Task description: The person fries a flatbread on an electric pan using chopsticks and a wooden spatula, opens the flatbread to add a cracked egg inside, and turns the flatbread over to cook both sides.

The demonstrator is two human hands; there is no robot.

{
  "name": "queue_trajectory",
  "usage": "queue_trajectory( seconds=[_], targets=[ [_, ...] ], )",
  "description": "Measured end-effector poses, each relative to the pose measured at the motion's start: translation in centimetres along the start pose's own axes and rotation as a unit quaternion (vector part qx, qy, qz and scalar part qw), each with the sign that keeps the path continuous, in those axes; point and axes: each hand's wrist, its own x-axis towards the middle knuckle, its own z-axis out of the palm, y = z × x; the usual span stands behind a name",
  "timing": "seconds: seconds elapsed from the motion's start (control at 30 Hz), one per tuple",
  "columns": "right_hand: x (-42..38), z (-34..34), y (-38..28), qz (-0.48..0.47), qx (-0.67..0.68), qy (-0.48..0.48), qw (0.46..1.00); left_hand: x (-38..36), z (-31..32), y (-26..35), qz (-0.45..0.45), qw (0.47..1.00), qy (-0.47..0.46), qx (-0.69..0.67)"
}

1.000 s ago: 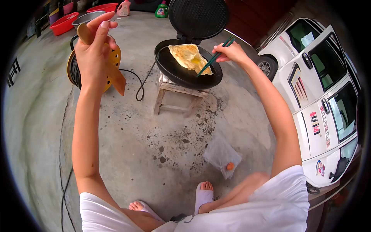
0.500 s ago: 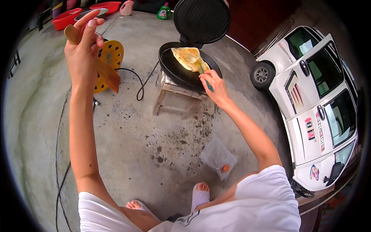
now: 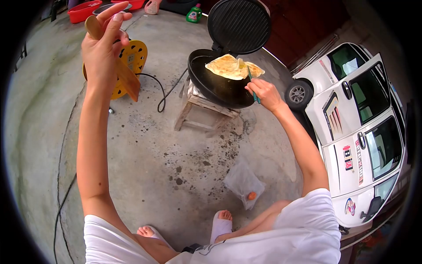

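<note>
My left hand (image 3: pixel 100 48) is raised at the upper left, its fingers wrapped round the handle of a flat wooden spatula (image 3: pixel 127 81). The spatula's blade slants down to the right. With my right hand (image 3: pixel 266 93) I grip a thin teal-handled utensil (image 3: pixel 250 75); its exact kind is not clear. The utensil's far end is against a golden, folded flatbread (image 3: pixel 225 67), which drapes on both sides of it. Below the bread is a round black electric griddle (image 3: pixel 211 90). The griddle's ridged lid (image 3: pixel 239 26) stands open behind.
A worn wooden stool (image 3: pixel 187 108) bears the griddle. Behind the spatula is a yellow cable reel (image 3: pixel 140 53), with a black cable across the concrete. A clear plastic bag (image 3: pixel 241 180) with an egg-like item lies near my feet. A white vehicle (image 3: pixel 329 127) stands at right.
My right hand has moved right, carrying the flatbread toward the griddle's right side, where part of it now hangs past the rim. My left hand still holds the spatula.
</note>
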Motion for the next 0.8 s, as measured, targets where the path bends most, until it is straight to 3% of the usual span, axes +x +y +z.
queue_trajectory(
  seconds=[0.3,0.5,0.7,0.8],
  targets=[
    [2.1,-4.3,2.7,-0.065,-0.029,0.015,0.997,-0.1,0.7,0.1,0.002,1.000,-0.015,-0.007],
    [3.0,-5.0,2.9,-0.059,-0.014,0.034,0.998,0.0,0.6,-0.1,0.009,0.999,-0.023,-0.024],
    [4.6,-5.2,3.4,0.018,0.038,0.091,0.995,-0.3,1.0,0.3,0.012,1.000,-0.026,-0.006],
    [5.3,-5.0,4.0,0.143,0.102,0.146,0.974,-0.3,0.9,0.1,0.014,0.999,-0.029,-0.008]
  ],
)
